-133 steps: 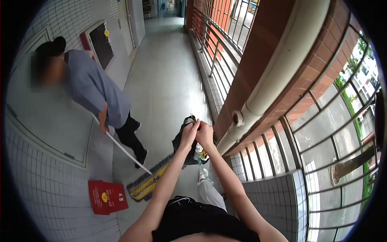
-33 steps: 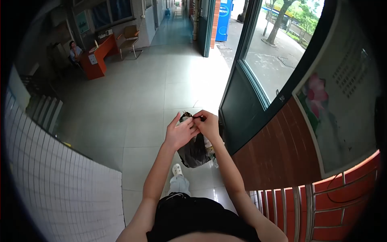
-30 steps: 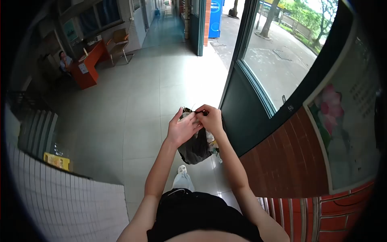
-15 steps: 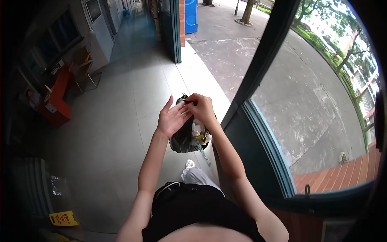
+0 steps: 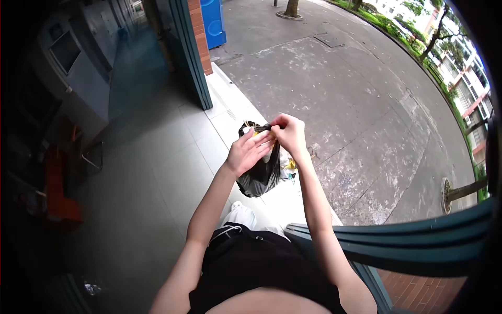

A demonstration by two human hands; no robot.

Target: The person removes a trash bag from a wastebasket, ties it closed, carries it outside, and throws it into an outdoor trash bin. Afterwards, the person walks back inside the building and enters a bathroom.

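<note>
A black garbage bag (image 5: 260,180) is in front of me, over the pale tiles at the doorway. Thin sticks stick out of its top, and white and yellow litter (image 5: 288,165) shows at its right side. With fingertips pinched together, my right hand (image 5: 291,137) grips a gathered piece of the bag's rim. My left hand (image 5: 250,153) lies along the bag's upper edge, palm up and fingers stretched out flat. Its fingertips meet the right hand's fingers; whether they bear any of the bag's weight cannot be made out.
A teal door frame (image 5: 196,78) stands ahead on the left, beside a brick post and a blue box (image 5: 213,26). Grey pavement (image 5: 355,120) lies beyond the sill. A teal door (image 5: 413,246) edge is close on my right. A red desk (image 5: 57,193) stands at far left.
I have moved forward into the doorway and my view has turned right. The bag has come along with my hands. The right-hand door has passed back beside me; my right hand keeps its pinch.
</note>
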